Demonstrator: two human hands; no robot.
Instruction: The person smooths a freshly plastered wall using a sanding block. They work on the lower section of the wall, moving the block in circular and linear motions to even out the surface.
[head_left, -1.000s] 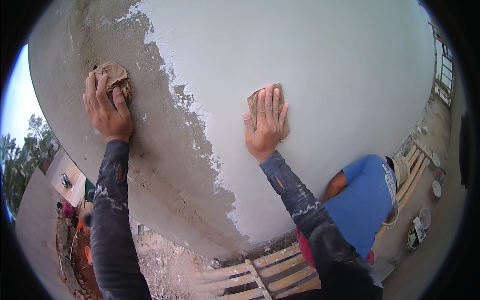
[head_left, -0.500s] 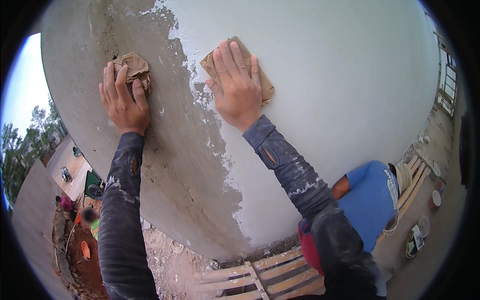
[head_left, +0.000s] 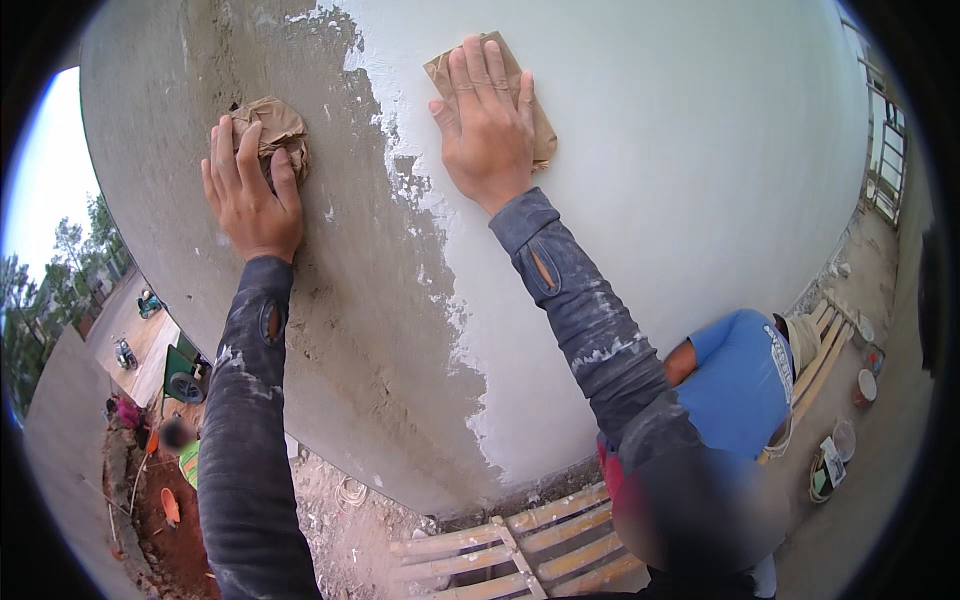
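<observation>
My left hand (head_left: 250, 190) rests against the bare grey-brown side of the wall (head_left: 370, 270), its fingers curved over a crumpled wad of brown paper (head_left: 285, 125). Higher up, on the smooth white side, my right hand (head_left: 488, 130) lies flat over a folded pad of brown paper (head_left: 543, 130) and presses it to the surface. The pad's corners show around the fingers. Both forearms wear dark sleeves with white smears. A ragged white coating edge (head_left: 405, 180) runs down the wall between my hands.
Below at the right, a person in a blue shirt (head_left: 740, 370) bends beside slatted wooden planks (head_left: 560, 540). Buckets (head_left: 866, 385) and a basket (head_left: 822, 485) stand on the floor farther right. At the lower left are a green wheelbarrow (head_left: 180, 375), dug red soil and another person (head_left: 188, 455).
My right hand has slid the folded paper up and slightly right across the white coating. My left hand and its crumpled paper have barely shifted. A blurred dark head shape now shows beneath my right arm.
</observation>
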